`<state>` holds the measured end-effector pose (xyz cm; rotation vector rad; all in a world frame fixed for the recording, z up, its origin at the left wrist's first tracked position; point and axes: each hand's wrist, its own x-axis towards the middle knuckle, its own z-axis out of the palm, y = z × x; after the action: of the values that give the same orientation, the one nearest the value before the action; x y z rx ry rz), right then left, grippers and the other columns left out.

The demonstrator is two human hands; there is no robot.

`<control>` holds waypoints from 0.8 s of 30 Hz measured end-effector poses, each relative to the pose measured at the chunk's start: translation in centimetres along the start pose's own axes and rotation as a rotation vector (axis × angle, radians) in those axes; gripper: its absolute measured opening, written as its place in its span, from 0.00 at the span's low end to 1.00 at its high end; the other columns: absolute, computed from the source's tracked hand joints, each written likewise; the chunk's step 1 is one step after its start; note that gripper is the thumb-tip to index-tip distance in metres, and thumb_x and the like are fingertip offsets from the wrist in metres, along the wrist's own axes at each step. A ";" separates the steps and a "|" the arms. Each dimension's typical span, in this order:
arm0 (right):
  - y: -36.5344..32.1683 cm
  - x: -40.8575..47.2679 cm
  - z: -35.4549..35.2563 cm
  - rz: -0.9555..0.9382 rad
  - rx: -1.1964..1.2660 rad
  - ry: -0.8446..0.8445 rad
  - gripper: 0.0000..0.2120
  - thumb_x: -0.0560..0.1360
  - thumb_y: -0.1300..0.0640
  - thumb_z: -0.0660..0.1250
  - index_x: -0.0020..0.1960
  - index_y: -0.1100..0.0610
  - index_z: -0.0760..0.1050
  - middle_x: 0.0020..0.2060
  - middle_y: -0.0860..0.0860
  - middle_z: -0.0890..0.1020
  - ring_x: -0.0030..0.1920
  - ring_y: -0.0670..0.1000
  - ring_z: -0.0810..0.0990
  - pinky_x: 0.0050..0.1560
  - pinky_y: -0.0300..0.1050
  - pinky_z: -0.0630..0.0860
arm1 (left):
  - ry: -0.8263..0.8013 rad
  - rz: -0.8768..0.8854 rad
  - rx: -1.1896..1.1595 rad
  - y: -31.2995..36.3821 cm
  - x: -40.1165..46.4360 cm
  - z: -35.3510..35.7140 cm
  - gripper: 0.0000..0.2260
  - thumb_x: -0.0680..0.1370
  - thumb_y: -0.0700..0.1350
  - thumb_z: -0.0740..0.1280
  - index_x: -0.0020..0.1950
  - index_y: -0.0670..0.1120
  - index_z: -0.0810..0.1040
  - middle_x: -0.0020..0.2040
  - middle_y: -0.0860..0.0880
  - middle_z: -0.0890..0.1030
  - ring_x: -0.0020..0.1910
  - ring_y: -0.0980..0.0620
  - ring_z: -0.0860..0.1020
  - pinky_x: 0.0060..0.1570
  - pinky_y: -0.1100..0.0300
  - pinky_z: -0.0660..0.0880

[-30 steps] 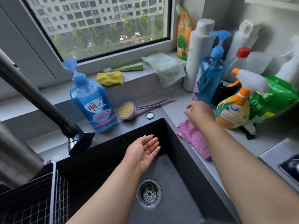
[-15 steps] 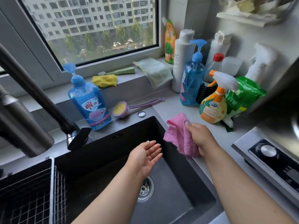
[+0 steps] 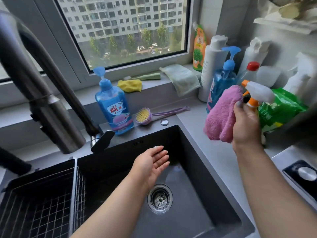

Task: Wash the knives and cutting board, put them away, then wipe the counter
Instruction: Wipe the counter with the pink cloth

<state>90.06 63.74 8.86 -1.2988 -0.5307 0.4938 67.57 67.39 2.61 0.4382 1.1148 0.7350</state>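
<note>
- Right hand [image 3: 245, 122] raised above the counter [image 3: 217, 157], fingers curled round a pink cloth [image 3: 221, 114]; cloth bunched, hanging clear of the counter surface, in front of the bottles.
- Left hand [image 3: 151, 164] over the black sink [image 3: 202, 169], palm up and tilted, fingers straight and together, holding nothing.
- Drain strainer [image 3: 160, 198] in the sink floor, just below the left hand in view.
- Wire rack [image 3: 39, 203] sits in the sink's left part.
- Dark faucet [image 3: 42, 86] arches in from the left; its lever points toward the sink.
- Blue pump bottle [image 3: 114, 107] stands upright on the ledge behind the sink, near the faucet base.
- Dish brush [image 3: 145, 116], yellow bristles, purple handle, lies flat just right of that bottle.
- Yellow rag [image 3: 130, 85] and pale green cloth [image 3: 181, 78] on the windowsill; the green cloth droops over the sill edge.
- Back right corner: second blue pump bottle [image 3: 221, 81], tall white bottle [image 3: 208, 66], orange-trigger spray bottle [image 3: 257, 93], green bag [image 3: 281, 109], packed close together.
- Stove knob [image 3: 307, 173] at the right edge.
- No knives or cutting board in view.
</note>
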 end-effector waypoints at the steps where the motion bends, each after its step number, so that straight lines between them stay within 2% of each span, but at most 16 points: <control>1: 0.4 0.4 0.6 -0.086 -0.123 -0.033 0.12 0.79 0.50 0.60 0.45 0.48 0.81 0.41 0.38 0.81 0.48 0.44 0.78 0.57 0.43 0.73 | 0.014 0.025 0.013 0.4 -0.2 -0.3 0.10 0.81 0.43 0.59 0.52 0.40 0.79 0.49 0.41 0.81 0.46 0.45 0.80 0.49 0.52 0.77; 3: 2.9 2.0 1.7 -0.240 -0.449 -0.132 0.14 0.78 0.48 0.60 0.56 0.51 0.80 0.52 0.46 0.81 0.56 0.49 0.76 0.62 0.46 0.70 | 0.043 0.079 0.048 1.4 -0.6 -0.8 0.09 0.80 0.41 0.59 0.52 0.41 0.79 0.48 0.41 0.82 0.46 0.46 0.80 0.49 0.52 0.77; 5: 6.8 4.1 2.4 -0.309 -0.909 -0.343 0.22 0.76 0.43 0.62 0.66 0.53 0.74 0.66 0.51 0.75 0.66 0.54 0.71 0.69 0.50 0.63 | 0.078 0.145 0.117 2.7 -1.2 -1.2 0.09 0.80 0.41 0.60 0.52 0.42 0.79 0.49 0.41 0.82 0.47 0.47 0.81 0.48 0.54 0.79; 7: 10.9 4.9 2.6 -0.166 -1.344 -0.568 0.35 0.72 0.34 0.62 0.74 0.48 0.63 0.74 0.50 0.64 0.73 0.55 0.62 0.72 0.56 0.57 | 0.124 0.243 0.210 4.4 -2.0 -1.5 0.09 0.81 0.39 0.60 0.53 0.42 0.79 0.50 0.42 0.82 0.48 0.48 0.81 0.48 0.54 0.79; 9: 14.0 5.1 2.5 -0.095 -1.544 -0.622 0.39 0.70 0.30 0.59 0.76 0.46 0.56 0.76 0.48 0.57 0.75 0.54 0.57 0.72 0.58 0.54 | 0.198 0.397 0.355 6.5 -2.8 -1.8 0.08 0.80 0.39 0.61 0.54 0.45 0.78 0.50 0.45 0.81 0.51 0.50 0.80 0.53 0.55 0.78; 12: 14.9 5.1 2.7 -0.159 -1.518 -0.527 0.31 0.74 0.36 0.59 0.75 0.43 0.59 0.75 0.47 0.60 0.74 0.53 0.59 0.72 0.57 0.54 | 0.241 0.629 0.479 9.4 -3.0 -1.7 0.07 0.78 0.39 0.64 0.51 0.50 0.77 0.51 0.50 0.79 0.54 0.51 0.78 0.58 0.54 0.76; 14: 14.6 5.0 2.8 -0.174 -1.435 -0.490 0.26 0.76 0.40 0.60 0.73 0.43 0.64 0.74 0.46 0.64 0.72 0.53 0.62 0.72 0.55 0.55 | 0.215 0.664 0.552 10.4 -1.9 -0.9 0.07 0.77 0.39 0.66 0.53 0.49 0.77 0.52 0.51 0.79 0.55 0.51 0.78 0.60 0.54 0.75; 16: 14.4 4.7 2.8 -0.177 -1.377 -0.486 0.23 0.77 0.43 0.61 0.71 0.44 0.68 0.73 0.46 0.66 0.71 0.53 0.63 0.71 0.52 0.55 | 0.205 0.603 0.714 10.2 0.5 0.3 0.12 0.76 0.42 0.66 0.60 0.48 0.76 0.57 0.49 0.79 0.55 0.52 0.76 0.58 0.57 0.73; 18: 14.2 4.1 2.6 -0.195 -1.352 -0.490 0.21 0.77 0.44 0.62 0.69 0.44 0.70 0.71 0.45 0.68 0.71 0.52 0.64 0.70 0.49 0.55 | 0.207 0.536 0.892 9.4 3.0 1.8 0.18 0.76 0.44 0.65 0.67 0.49 0.72 0.62 0.47 0.76 0.53 0.52 0.74 0.52 0.59 0.70; 20: 14.1 3.5 2.2 -0.224 -1.343 -0.487 0.21 0.76 0.44 0.62 0.68 0.44 0.71 0.70 0.44 0.70 0.70 0.51 0.66 0.69 0.48 0.57 | 0.201 0.457 0.937 8.8 5.1 3.3 0.17 0.77 0.44 0.64 0.66 0.52 0.71 0.63 0.47 0.72 0.50 0.52 0.72 0.49 0.62 0.67; 21: 14.0 3.2 2.1 -0.237 -1.344 -0.486 0.21 0.76 0.43 0.62 0.68 0.44 0.71 0.69 0.44 0.70 0.69 0.51 0.67 0.68 0.48 0.58 | 0.183 0.402 0.902 8.6 6.0 3.8 0.17 0.78 0.44 0.63 0.66 0.53 0.70 0.63 0.47 0.71 0.53 0.51 0.73 0.52 0.63 0.67; 23: 14.0 2.8 1.7 -0.261 -1.352 -0.492 0.21 0.76 0.43 0.62 0.69 0.43 0.70 0.69 0.43 0.71 0.68 0.51 0.67 0.68 0.48 0.58 | 0.167 0.321 0.811 8.4 8.0 4.4 0.23 0.78 0.44 0.64 0.72 0.48 0.66 0.69 0.47 0.70 0.65 0.47 0.71 0.63 0.61 0.65; 24: 14.0 2.8 1.6 -0.268 -1.355 -0.497 0.21 0.76 0.43 0.62 0.69 0.43 0.70 0.69 0.43 0.71 0.68 0.50 0.67 0.68 0.48 0.58 | 0.158 0.294 0.768 8.2 9.2 4.6 0.25 0.76 0.45 0.65 0.73 0.47 0.66 0.70 0.46 0.71 0.66 0.44 0.71 0.67 0.55 0.66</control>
<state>90.57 69.49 -4.32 -2.3320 -1.5981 0.1767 71.50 79.88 3.89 1.2294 1.4867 0.5768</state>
